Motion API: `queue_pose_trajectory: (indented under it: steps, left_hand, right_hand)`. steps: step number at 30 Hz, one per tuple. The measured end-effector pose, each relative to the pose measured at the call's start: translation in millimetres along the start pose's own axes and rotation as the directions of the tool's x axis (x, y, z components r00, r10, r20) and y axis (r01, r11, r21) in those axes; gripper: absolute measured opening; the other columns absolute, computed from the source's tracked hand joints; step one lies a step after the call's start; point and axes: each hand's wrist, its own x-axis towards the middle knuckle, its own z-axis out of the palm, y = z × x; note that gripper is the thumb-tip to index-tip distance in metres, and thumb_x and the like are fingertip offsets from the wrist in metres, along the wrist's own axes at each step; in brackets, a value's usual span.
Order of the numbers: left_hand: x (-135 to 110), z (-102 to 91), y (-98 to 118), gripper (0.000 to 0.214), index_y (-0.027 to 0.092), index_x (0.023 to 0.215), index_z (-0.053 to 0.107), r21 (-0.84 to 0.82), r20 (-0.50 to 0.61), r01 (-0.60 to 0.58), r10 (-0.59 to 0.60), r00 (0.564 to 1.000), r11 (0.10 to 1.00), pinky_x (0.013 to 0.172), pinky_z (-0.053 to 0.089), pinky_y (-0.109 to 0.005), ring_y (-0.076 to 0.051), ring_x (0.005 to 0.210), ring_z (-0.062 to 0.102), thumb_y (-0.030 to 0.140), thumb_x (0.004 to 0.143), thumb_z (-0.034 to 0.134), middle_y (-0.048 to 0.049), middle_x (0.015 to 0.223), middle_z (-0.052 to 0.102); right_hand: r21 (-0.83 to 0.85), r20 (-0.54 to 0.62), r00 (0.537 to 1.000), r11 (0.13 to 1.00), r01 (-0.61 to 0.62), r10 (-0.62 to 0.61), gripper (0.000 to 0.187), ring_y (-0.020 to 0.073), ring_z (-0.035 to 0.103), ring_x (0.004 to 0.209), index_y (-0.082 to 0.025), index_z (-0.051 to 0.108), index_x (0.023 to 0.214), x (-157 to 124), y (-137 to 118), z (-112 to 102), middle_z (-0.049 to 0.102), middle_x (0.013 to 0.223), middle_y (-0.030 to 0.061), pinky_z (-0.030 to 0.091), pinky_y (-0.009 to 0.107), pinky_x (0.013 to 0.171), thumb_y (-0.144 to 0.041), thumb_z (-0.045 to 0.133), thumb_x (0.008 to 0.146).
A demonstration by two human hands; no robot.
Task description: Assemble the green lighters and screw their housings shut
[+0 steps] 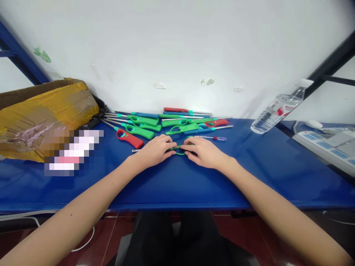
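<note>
Although it is largely covered, the green lighter (180, 153) is held midway along the surface (172, 186) by left hand (161, 150) and right hand (203, 152), each grip narrow on it, presumably for steadiness. Its long axis runs sideways; the metal tip (135, 150) beside the left wrist (apparently its nozzle) points left. Beyond, other lighters (191, 128) lie grouped near the wall (177, 51).

No word or number can be read clearly. The white and red label (281, 107) on the transparent plastic bottle (263, 123) carries small red print, which is too blurred for reading.
</note>
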Motion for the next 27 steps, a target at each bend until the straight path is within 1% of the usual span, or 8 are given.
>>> queue_pose_trajectory:
  steps: [5, 9, 13, 18, 24, 27]
  left_hand:
    - [-1.5, 3.5, -3.6, 0.025, 0.02, 0.114, 0.069, -0.056, -0.055, 0.001, -0.004, 0.999, 0.998, 0.086, 0.046, -0.035, -0.023, 0.096, 0.057, 0.032, 0.096, 0.055, -0.0075, 0.101, 0.062]
    - [-2.4, 4.4, -4.3, 0.025, 0.019, 0.111, 0.07, -0.087, -0.093, 0.004, -0.012, 0.996, 0.996, 0.087, 0.047, -0.036, -0.023, 0.098, 0.058, 0.032, 0.095, 0.057, -0.0077, 0.103, 0.064]
    - [-1.9, 2.8, -3.0, 0.024, 0.017, 0.11, 0.07, -0.113, -0.089, 0.016, -0.026, 0.996, 0.993, 0.088, 0.048, -0.036, -0.023, 0.1, 0.059, 0.031, 0.094, 0.059, -0.0082, 0.104, 0.065]
    - [-1.7, 2.8, -3.3, 0.024, 0.017, 0.11, 0.069, -0.138, -0.088, 0.014, -0.027, 0.996, 0.99, 0.09, 0.049, -0.037, -0.024, 0.101, 0.059, 0.03, 0.094, 0.059, -0.0088, 0.105, 0.065]
    - [-1.4, 4.6, -4.8, 0.025, 0.017, 0.111, 0.07, -0.153, -0.084, 0.015, -0.028, 0.996, 0.988, 0.089, 0.049, -0.036, -0.023, 0.1, 0.059, 0.032, 0.095, 0.059, -0.0084, 0.104, 0.064]
    - [-1.2, 4.4, -4.2, 0.025, 0.017, 0.111, 0.071, -0.153, -0.081, 0.019, -0.032, 0.996, 0.988, 0.089, 0.049, -0.036, -0.023, 0.1, 0.059, 0.032, 0.095, 0.059, -0.0086, 0.104, 0.064]
  right_hand:
    - [0.045, -0.013, 1.0, 0.999, 0.006, -0.005, 0.033, 0.0267, 0.065, 0.102, -0.016, 0.068, 0.122, -0.5, 0.7, -3.7, 0.068, 0.115, 0.014, 0.053, 0.045, 0.092, -0.025, 0.049, 0.096]
    - [0.075, -0.024, 1.0, 0.997, 0.018, -0.016, 0.03, 0.0266, 0.066, 0.105, -0.017, 0.07, 0.117, -1.6, 2.4, -6.2, 0.069, 0.117, 0.0133, 0.052, 0.045, 0.095, -0.024, 0.051, 0.096]
    - [0.036, -0.012, 1.0, 0.999, 0.022, -0.021, 0.031, 0.0276, 0.065, 0.106, -0.017, 0.07, 0.119, -1.8, 2.8, -5.3, 0.068, 0.119, 0.0136, 0.052, 0.046, 0.096, -0.025, 0.051, 0.096]
    - [0.025, -0.01, 1.0, 1.0, 0.016, -0.016, 0.033, 0.027, 0.064, 0.106, -0.016, 0.07, 0.12, -1.2, 2.6, -3.2, 0.068, 0.119, 0.0131, 0.052, 0.045, 0.097, -0.026, 0.05, 0.097]
    - [0.039, -0.018, 1.0, 0.999, 0.001, 0.0, 0.03, 0.0266, 0.066, 0.104, -0.014, 0.072, 0.114, -0.8, 2.3, -4.4, 0.07, 0.118, 0.0136, 0.052, 0.044, 0.096, -0.025, 0.051, 0.096]
    - [0.069, -0.019, 1.0, 0.998, -0.004, 0.005, 0.027, 0.0262, 0.067, 0.102, -0.015, 0.073, 0.111, -0.2, 1.7, -6.9, 0.072, 0.115, 0.0128, 0.053, 0.042, 0.092, -0.023, 0.052, 0.095]
